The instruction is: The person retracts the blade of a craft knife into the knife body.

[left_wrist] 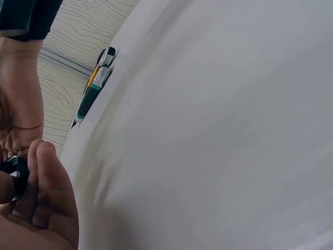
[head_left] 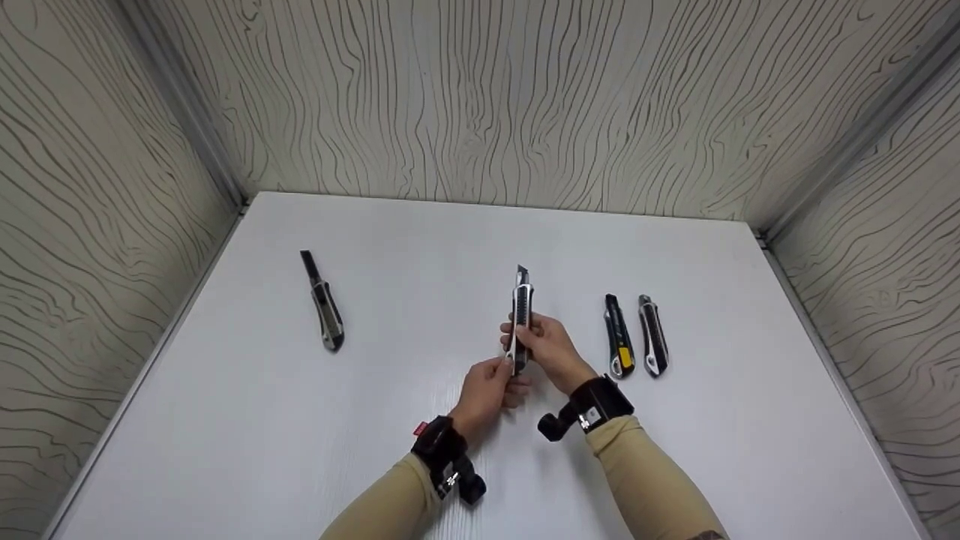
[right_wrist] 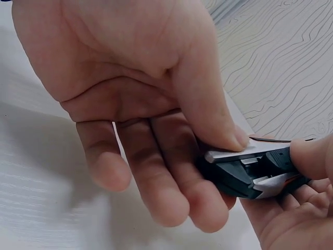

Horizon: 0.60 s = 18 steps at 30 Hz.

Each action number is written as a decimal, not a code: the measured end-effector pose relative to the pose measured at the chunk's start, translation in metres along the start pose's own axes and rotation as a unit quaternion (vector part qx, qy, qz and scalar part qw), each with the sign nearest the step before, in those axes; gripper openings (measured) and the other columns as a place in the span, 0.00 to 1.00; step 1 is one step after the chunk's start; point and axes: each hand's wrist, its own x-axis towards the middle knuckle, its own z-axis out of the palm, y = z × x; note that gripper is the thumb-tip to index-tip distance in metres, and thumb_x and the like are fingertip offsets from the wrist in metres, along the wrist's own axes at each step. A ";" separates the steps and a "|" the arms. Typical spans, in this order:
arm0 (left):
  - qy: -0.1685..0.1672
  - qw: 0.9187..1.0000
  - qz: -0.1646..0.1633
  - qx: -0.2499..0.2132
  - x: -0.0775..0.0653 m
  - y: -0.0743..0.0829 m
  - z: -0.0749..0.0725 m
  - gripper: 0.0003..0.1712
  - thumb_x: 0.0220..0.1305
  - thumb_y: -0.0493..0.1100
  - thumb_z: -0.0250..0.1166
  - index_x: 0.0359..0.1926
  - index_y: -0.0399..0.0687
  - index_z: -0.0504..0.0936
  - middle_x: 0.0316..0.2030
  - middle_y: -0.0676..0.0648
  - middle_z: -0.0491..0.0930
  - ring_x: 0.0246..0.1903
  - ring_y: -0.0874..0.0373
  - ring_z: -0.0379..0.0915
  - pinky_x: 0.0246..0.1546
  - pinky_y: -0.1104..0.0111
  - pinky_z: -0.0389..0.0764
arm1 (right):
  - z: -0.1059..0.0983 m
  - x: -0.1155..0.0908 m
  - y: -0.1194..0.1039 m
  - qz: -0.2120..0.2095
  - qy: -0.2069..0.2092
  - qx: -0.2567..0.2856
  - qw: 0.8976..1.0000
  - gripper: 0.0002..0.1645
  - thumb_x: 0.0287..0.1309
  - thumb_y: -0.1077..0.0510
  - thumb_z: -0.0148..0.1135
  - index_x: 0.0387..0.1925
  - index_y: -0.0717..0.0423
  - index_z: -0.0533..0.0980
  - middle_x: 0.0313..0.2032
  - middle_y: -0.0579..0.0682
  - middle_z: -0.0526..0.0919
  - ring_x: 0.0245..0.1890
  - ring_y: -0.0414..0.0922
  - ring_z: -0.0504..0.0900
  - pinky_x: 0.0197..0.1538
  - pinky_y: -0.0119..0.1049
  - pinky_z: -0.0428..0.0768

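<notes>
Above the middle of the tabletop, both hands hold a silver-and-black utility knife [head_left: 523, 304], its short blade pointing away from the person. The right hand [head_left: 555, 351] grips its body from the right, thumb along the top face. Lower down, the left hand [head_left: 482, 391] pinches the butt end between thumb and fingers. In the right wrist view the right thumb presses the knife's silver edge [right_wrist: 223, 155], while the left hand [right_wrist: 312, 182] meets it from the right side. Only the knife's dark end [left_wrist: 20, 169] shows in the left wrist view.
A utility knife [head_left: 326, 311] with a long dark blade section lies at the left of the white table [head_left: 225, 420]. To the right lie a black-and-yellow knife [head_left: 616, 330] and a silver-and-dark knife [head_left: 654, 334], side by side. Wood-patterned panels [head_left: 480, 105] border the table.
</notes>
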 end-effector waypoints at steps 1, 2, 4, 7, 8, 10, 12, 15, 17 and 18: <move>0.000 1.000 -0.001 0.000 0.001 0.000 0.000 0.20 0.77 0.43 0.47 0.52 0.29 0.77 0.38 0.33 0.86 0.34 0.52 0.85 0.30 0.66 0.85 | 0.000 0.000 0.000 0.000 -0.001 0.000 1.000 0.24 0.71 0.64 0.48 0.64 0.71 0.63 0.59 0.70 0.74 0.46 0.42 0.83 0.54 0.34 0.81; 0.000 1.000 -0.002 -0.001 0.001 -0.001 0.000 0.20 0.77 0.43 0.47 0.52 0.29 0.77 0.38 0.33 0.86 0.33 0.52 0.85 0.30 0.66 0.85 | 0.000 0.000 0.000 0.000 -0.002 -0.001 1.000 0.24 0.71 0.64 0.48 0.64 0.70 0.63 0.59 0.71 0.73 0.46 0.42 0.83 0.54 0.35 0.81; 0.000 1.000 -0.004 -0.003 0.001 -0.001 0.000 0.20 0.77 0.43 0.47 0.52 0.29 0.77 0.38 0.33 0.86 0.33 0.52 0.85 0.30 0.66 0.85 | 0.000 0.000 0.000 0.000 -0.002 -0.002 1.000 0.24 0.71 0.64 0.48 0.64 0.70 0.63 0.60 0.70 0.73 0.47 0.42 0.83 0.55 0.35 0.80; -0.001 1.000 -0.004 -0.003 0.001 0.000 -0.001 0.21 0.77 0.43 0.47 0.52 0.29 0.77 0.39 0.33 0.86 0.32 0.54 0.85 0.29 0.68 0.84 | -0.001 0.000 0.000 -0.001 -0.001 -0.002 1.000 0.24 0.70 0.66 0.49 0.64 0.70 0.63 0.59 0.69 0.74 0.47 0.42 0.83 0.55 0.35 0.80; -0.002 1.000 -0.002 -0.003 0.001 0.001 -0.001 0.21 0.77 0.43 0.47 0.51 0.29 0.77 0.38 0.33 0.86 0.32 0.54 0.85 0.29 0.69 0.84 | -0.001 0.000 0.000 -0.001 -0.001 -0.002 1.000 0.24 0.69 0.66 0.49 0.64 0.70 0.62 0.59 0.69 0.74 0.47 0.42 0.83 0.55 0.35 0.80; -0.002 1.000 -0.001 -0.004 0.000 0.002 -0.001 0.21 0.77 0.43 0.47 0.51 0.28 0.77 0.38 0.34 0.86 0.31 0.56 0.84 0.28 0.70 0.83 | -0.001 0.000 0.000 -0.001 -0.001 -0.002 1.000 0.25 0.69 0.66 0.49 0.64 0.70 0.62 0.59 0.69 0.75 0.47 0.42 0.83 0.55 0.35 0.80; -0.002 1.000 -0.002 -0.011 0.000 0.002 0.000 0.21 0.76 0.42 0.47 0.51 0.27 0.76 0.38 0.34 0.86 0.30 0.58 0.84 0.28 0.71 0.82 | 0.000 -0.001 -0.001 0.000 -0.004 0.002 1.000 0.25 0.69 0.67 0.49 0.64 0.71 0.62 0.60 0.69 0.74 0.47 0.42 0.83 0.55 0.35 0.80; -0.001 1.000 -0.005 -0.021 0.001 0.000 0.001 0.20 0.76 0.42 0.47 0.50 0.26 0.76 0.37 0.35 0.86 0.29 0.60 0.83 0.27 0.73 0.81 | 0.000 -0.002 -0.001 -0.002 -0.007 0.004 1.000 0.25 0.69 0.66 0.49 0.65 0.71 0.61 0.60 0.70 0.73 0.47 0.41 0.83 0.54 0.34 0.80; 0.002 1.000 -0.007 -0.024 0.001 0.000 0.001 0.21 0.76 0.42 0.47 0.50 0.26 0.76 0.37 0.35 0.86 0.29 0.61 0.83 0.27 0.72 0.82 | 0.000 -0.003 -0.002 -0.002 -0.011 0.006 1.000 0.25 0.70 0.66 0.48 0.65 0.70 0.61 0.60 0.70 0.73 0.47 0.41 0.83 0.54 0.33 0.79; 0.003 1.000 -0.007 -0.023 0.001 0.000 0.001 0.21 0.76 0.42 0.47 0.50 0.26 0.76 0.37 0.36 0.86 0.30 0.61 0.83 0.28 0.72 0.83 | 0.000 -0.003 -0.002 -0.003 -0.012 0.005 1.000 0.25 0.70 0.66 0.48 0.65 0.70 0.61 0.60 0.70 0.73 0.47 0.40 0.83 0.53 0.33 0.79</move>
